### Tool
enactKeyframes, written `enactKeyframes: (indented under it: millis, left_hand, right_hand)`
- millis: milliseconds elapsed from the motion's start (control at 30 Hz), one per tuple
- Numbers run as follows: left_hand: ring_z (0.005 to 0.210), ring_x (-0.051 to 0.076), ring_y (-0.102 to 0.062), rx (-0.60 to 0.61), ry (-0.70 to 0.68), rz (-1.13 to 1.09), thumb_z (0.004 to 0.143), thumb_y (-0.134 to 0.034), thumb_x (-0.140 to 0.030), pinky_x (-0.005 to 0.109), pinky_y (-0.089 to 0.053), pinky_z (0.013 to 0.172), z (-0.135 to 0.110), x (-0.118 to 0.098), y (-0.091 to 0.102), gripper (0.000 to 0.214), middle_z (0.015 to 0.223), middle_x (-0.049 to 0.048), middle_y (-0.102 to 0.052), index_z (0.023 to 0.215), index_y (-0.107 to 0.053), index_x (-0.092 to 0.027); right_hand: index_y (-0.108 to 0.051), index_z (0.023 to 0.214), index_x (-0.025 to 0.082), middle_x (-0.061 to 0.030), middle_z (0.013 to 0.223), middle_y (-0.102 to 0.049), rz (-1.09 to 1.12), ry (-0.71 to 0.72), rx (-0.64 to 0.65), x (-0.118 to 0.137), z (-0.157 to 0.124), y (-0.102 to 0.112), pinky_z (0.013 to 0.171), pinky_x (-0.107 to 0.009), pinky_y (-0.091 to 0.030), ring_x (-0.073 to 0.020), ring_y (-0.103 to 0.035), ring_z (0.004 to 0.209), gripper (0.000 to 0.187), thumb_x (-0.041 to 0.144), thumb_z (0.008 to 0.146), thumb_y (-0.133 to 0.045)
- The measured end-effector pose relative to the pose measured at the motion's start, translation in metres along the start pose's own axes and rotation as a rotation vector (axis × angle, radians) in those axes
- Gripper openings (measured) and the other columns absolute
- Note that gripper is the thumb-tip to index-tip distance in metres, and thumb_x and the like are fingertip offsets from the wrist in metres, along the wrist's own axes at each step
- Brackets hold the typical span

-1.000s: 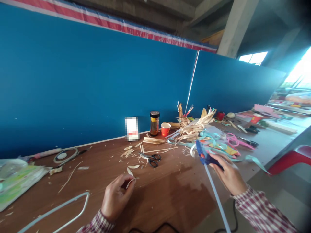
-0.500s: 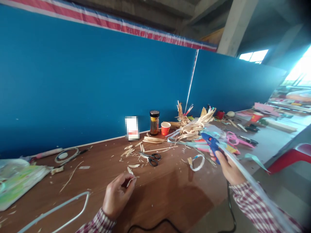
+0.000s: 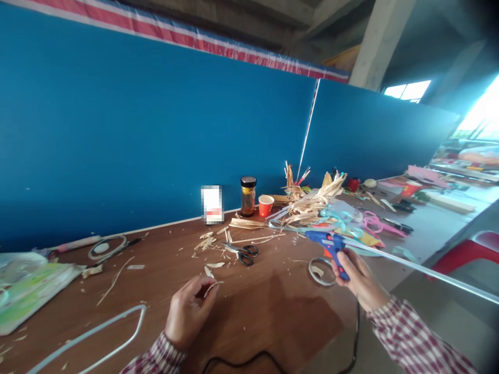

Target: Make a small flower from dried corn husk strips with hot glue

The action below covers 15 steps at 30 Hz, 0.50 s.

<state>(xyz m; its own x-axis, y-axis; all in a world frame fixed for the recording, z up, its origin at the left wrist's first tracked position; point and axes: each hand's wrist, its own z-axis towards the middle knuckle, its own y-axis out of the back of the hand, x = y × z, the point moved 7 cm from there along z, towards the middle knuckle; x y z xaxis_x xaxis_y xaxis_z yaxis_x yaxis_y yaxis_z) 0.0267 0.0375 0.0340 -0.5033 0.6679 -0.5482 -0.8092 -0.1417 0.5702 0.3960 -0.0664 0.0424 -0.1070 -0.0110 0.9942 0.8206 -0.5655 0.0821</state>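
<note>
My right hand (image 3: 356,280) grips the handle of a blue glue gun (image 3: 325,241) above the brown table (image 3: 253,311). The gun's nozzle points left and a long clear glue stick (image 3: 421,267) juts out of its back to the right. My left hand (image 3: 189,311) pinches a thin pale strip of dried husk (image 3: 212,286) just over the tabletop. A small ring of ribbon (image 3: 320,271) lies on the table under the gun. Black scissors (image 3: 244,253) rest farther back, among husk scraps.
A dark jar (image 3: 248,196), a red paper cup (image 3: 265,205) and a white card (image 3: 211,203) stand by the blue wall. A heap of husks (image 3: 312,205) and coloured ribbons (image 3: 351,226) lies at the right. A bent wire (image 3: 89,335) lies front left, a black cord (image 3: 249,358) near me.
My right hand has swung the glue gun from upright to level, nozzle now pointing left and stick trailing right. The ribbon ring has come into view under it. My left hand has barely moved.
</note>
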Motion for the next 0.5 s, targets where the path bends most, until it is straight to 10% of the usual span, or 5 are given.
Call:
enactKeyframes:
  millis: [200,500]
  left_hand:
    - [0.057,0.012,-0.058,-0.013,0.014,-0.012,0.076,-0.057,-0.025,0.021,-0.046,0.056,0.0,0.001,0.001,0.008,0.069,0.0011,-0.065,0.079,-0.061,-0.019]
    - [0.061,0.013,-0.061,0.013,0.028,-0.016,0.076,-0.056,-0.026,0.021,-0.047,0.059,0.001,0.0,-0.001,0.009,0.071,0.0014,-0.066,0.079,-0.062,-0.019]
  right_hand:
    - [-0.055,0.082,0.019,0.0039,0.062,-0.05,0.09,-0.051,0.14,-0.001,-0.015,-0.036,0.053,-0.023,-0.045,-0.0095,-0.048,0.054,0.032,0.044,0.068,-0.068]
    - [-0.055,0.102,0.018,-0.0058,0.085,-0.063,-0.398,0.165,-0.039,-0.032,-0.016,0.013,0.067,-0.034,-0.049,-0.0216,-0.059,0.073,0.039,0.043,0.072,-0.062]
